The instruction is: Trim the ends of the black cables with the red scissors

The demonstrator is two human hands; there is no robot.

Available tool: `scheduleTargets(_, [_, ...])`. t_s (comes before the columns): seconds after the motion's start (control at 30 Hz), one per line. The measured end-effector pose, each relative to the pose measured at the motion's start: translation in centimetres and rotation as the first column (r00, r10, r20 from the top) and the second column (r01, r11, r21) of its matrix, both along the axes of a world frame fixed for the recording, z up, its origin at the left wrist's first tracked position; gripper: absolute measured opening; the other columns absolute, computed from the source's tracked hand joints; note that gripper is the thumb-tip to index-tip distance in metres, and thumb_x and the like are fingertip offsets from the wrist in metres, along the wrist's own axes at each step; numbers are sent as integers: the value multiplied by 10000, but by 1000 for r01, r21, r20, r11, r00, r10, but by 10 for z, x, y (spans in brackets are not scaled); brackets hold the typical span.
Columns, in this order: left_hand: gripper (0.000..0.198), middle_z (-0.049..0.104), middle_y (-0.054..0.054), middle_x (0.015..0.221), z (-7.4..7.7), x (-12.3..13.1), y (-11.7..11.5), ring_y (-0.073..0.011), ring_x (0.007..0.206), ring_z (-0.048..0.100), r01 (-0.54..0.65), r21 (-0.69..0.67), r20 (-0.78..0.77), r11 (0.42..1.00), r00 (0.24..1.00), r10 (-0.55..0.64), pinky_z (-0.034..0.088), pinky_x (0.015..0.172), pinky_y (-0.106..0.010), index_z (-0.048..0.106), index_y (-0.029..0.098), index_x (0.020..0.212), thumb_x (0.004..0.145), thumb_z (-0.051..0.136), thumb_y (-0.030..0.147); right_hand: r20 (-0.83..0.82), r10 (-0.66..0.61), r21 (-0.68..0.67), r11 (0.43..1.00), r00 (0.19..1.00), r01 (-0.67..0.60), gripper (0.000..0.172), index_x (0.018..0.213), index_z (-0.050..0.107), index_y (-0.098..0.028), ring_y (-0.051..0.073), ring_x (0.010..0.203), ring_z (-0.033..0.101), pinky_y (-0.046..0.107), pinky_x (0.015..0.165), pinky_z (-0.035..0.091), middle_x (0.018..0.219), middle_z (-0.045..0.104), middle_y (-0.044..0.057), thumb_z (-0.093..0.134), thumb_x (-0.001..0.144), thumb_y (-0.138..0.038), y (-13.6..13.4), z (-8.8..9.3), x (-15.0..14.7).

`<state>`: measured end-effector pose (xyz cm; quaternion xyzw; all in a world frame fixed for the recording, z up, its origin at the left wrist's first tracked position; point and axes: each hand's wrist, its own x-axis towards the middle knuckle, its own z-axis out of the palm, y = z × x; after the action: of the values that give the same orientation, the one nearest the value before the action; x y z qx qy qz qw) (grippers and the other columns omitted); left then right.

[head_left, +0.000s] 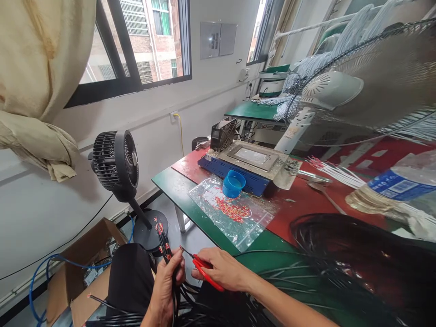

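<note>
My left hand (166, 277) is closed around a bundle of black cables (162, 238), whose stripped ends show short red inner wires pointing up. In my right hand (220, 269) is a pair of red-handled pliers (206, 272). Their dark jaws point left and reach close to my left thumb and a wire end there; whether they touch it I cannot tell. More black cables (116, 315) lie across my lap, and one stripped end sticks out to the left.
Ahead on the table (166, 179) lies a plastic bag (252, 227) with small red and yellow pieces, beside a blue cup (234, 184) and a blue solder pot (235, 165). Coiled black cable (327, 245) fills the right. A floor fan (116, 159) and cardboard box (75, 268) stand left.
</note>
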<state>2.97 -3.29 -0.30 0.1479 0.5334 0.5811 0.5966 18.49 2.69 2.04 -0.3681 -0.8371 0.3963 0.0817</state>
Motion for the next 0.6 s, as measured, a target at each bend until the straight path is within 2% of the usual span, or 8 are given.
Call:
scheduleTargets(0.17, [301,506,42,472,-5,-4,5,-3,338,292,15,-56,-100,998,995,-20,165,375,-167,572,114,751,606,698,346,24,8,45,999,1000,-9,417,590,501,-166,73,510,298,208,484,201,553,393,-47,476,798,-527,1,-3,1])
scheduleTargets(0.3, [402,520,29,433,-9,-5,8,-13,288,291,-14,-69,-173,998,985,2,149,339,-176,601,104,718,499,751,407,44,4,86,996,999,-8,395,574,526,-169,74,487,284,217,467,190,528,394,-45,492,801,-490,0,-3,1])
scheduleTargets(0.47, [392,499,41,407,-13,-5,7,-11,280,281,-17,-68,-202,998,979,3,158,333,-178,603,111,674,488,753,421,87,-33,166,986,996,18,330,541,528,-168,75,474,251,224,457,169,498,368,-46,547,781,-394,-3,-6,-2])
scheduleTargets(0.6, [362,481,48,400,-13,-6,7,-21,292,293,21,-99,-164,995,986,-37,168,342,-183,606,117,701,518,744,397,89,-80,150,987,993,67,357,479,487,-157,71,463,243,231,460,164,465,339,-45,579,755,-364,-3,-12,-3])
